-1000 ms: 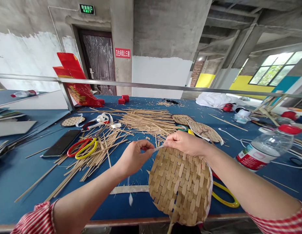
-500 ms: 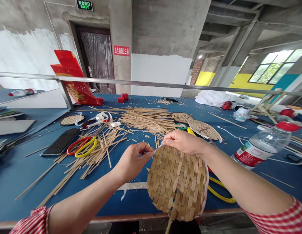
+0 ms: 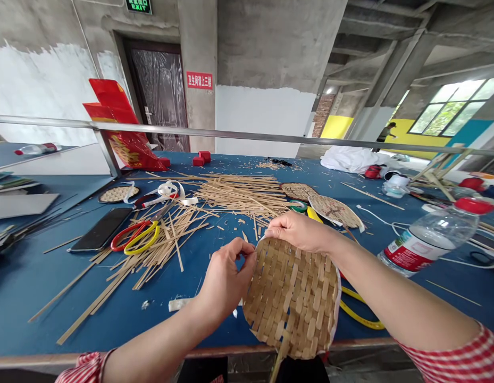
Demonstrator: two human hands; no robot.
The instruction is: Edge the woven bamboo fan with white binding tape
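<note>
A round fan (image 3: 290, 298) of woven bamboo strips hangs upright at the table's front edge, its stick handle (image 3: 279, 361) pointing down. White edging tape (image 3: 338, 311) runs along its right rim and over the top. My right hand (image 3: 298, 231) grips the top rim between thumb and fingers. At the upper left rim my left hand (image 3: 233, 271) is closed in a pinch on the tape, whose end is hidden by the fingers. Partly behind the fan lie yellow-handled scissors (image 3: 362, 311).
Loose bamboo strips (image 3: 242, 194) cover the table's middle. On the left lie red-and-yellow scissors (image 3: 141, 238) and a phone (image 3: 101, 230). Two finished-looking fan faces (image 3: 336, 210) lie behind my right hand. A water bottle (image 3: 434, 236) leans at the right; a metal rail (image 3: 247, 135) crosses behind.
My left hand has moved from drawing the tape out at the left to pinching against the fan's upper left rim, its wrist turned more upright. My right hand keeps its grip.
</note>
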